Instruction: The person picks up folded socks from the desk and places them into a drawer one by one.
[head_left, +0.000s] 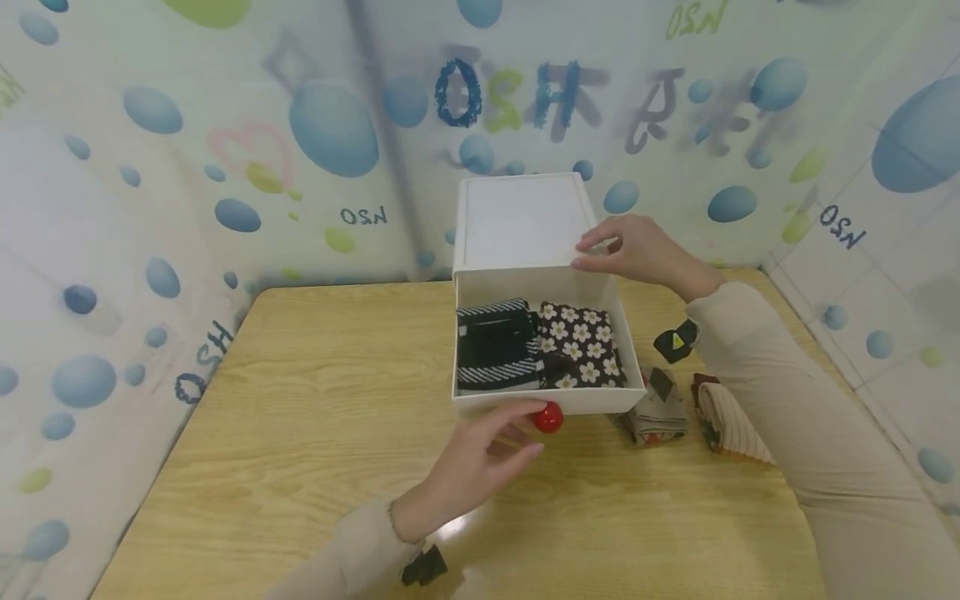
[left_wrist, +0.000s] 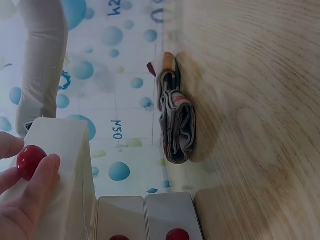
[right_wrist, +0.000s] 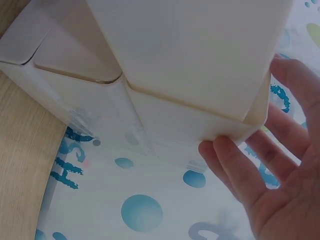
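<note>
A white drawer box [head_left: 517, 221] stands at the back of the wooden table [head_left: 300, 417]. Its drawer [head_left: 592, 402] is pulled out toward me. Inside lie a black striped folded cloth [head_left: 495, 346] and a black daisy-print one [head_left: 581, 343]. My left hand [head_left: 480, 462] pinches the red knob [head_left: 548, 417] on the drawer front; in the left wrist view the knob [left_wrist: 31, 161] sits between thumb and finger [left_wrist: 42, 175]. My right hand [head_left: 637, 250] rests with fairly straight fingers [right_wrist: 235, 170] against the front right corner of the box casing [right_wrist: 190, 55].
Two folded cloths lie on the table right of the drawer, a grey patterned one [head_left: 658, 410] and a beige ribbed one [head_left: 731, 417]. Bubble-print curtain walls close in the table on the back and both sides. Two more white fronts with red knobs [left_wrist: 175, 234] show in the left wrist view.
</note>
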